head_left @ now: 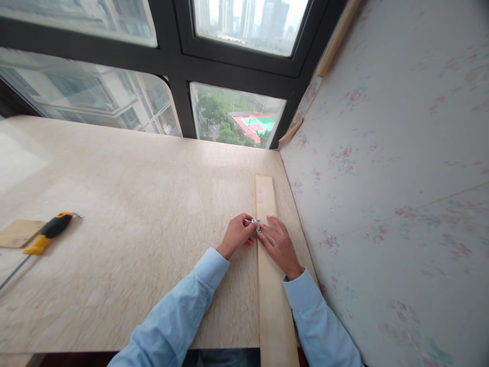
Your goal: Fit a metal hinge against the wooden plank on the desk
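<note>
A small shiny metal hinge [259, 226] sits at the left edge of a long pale wooden board [275, 300]. My left hand [241, 232] pinches the hinge from the left, its fingers closed around that side. From the right, my right hand [279, 244] rests over the board, with thumb and index fingertips closed against the hinge's other leaf. Part of the hinge is covered by my fingertips. The board lies lengthwise, and its near end sticks out past the tabletop's front edge.
A yellow and black screwdriver [51, 232] lies far left on the marbled tabletop [126, 224], beside a small wooden piece [19, 234]. The floral-papered wall [382, 178] rises close on the right. Dark-framed windows [237, 71] stand along the back.
</note>
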Demonstrator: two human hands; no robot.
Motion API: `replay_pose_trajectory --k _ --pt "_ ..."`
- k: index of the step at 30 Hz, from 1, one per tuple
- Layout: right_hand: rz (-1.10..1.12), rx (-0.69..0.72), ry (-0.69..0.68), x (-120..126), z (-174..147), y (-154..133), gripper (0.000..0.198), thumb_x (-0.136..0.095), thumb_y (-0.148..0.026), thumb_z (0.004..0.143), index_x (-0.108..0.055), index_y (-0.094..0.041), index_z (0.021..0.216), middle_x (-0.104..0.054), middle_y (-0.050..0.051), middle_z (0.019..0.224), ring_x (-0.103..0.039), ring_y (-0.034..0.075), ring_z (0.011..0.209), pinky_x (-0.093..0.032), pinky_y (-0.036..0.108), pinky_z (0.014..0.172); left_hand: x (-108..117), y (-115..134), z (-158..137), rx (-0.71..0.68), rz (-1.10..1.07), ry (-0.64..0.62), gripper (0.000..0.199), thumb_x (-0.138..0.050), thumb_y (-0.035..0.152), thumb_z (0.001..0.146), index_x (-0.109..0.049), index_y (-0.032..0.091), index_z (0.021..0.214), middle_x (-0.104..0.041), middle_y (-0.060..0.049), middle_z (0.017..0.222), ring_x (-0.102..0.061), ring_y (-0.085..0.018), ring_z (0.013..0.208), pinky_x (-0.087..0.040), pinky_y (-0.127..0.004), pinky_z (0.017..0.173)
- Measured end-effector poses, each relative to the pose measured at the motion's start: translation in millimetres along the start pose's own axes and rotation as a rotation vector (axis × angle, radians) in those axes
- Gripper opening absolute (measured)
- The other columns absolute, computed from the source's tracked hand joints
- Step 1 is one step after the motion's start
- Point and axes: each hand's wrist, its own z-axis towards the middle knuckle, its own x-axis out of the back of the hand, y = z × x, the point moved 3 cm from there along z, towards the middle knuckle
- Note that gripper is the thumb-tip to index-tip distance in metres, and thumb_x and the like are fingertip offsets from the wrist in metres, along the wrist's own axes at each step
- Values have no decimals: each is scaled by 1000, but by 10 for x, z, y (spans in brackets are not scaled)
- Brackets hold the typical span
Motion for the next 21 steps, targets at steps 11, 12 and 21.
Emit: replay_pose_trajectory --k 11,12,21 --pt "1 -9 -9 8 5 -5 30 -58 -33 95 -73 -18 117 -61 18 136 -53 30 132 -47 54 111 2 23 -12 8 87 5 23 -63 29 90 -61 13 106 -64 1 66 -60 -13 41 -44 -21 37" --pt "-1 -6 -10 8 6 -5 30 -58 -33 95 -73 -18 116 -61 18 136 -53 30 132 -47 54 110 4 31 -17 11 97 5 24 -63 30 90 -61 13 107 -64 1 66 -60 -13 40 -43 -20 37" --pt "34 -16 -5 4 2 8 31 -59 -34 94 -70 -22 122 -62 15 136 -52 29 133 -46 57 111 3 5 -14 10 81 -19 26 -65 33 90 -62 13 107 -64 1 67 -60 -12 42 -43 -20 39"
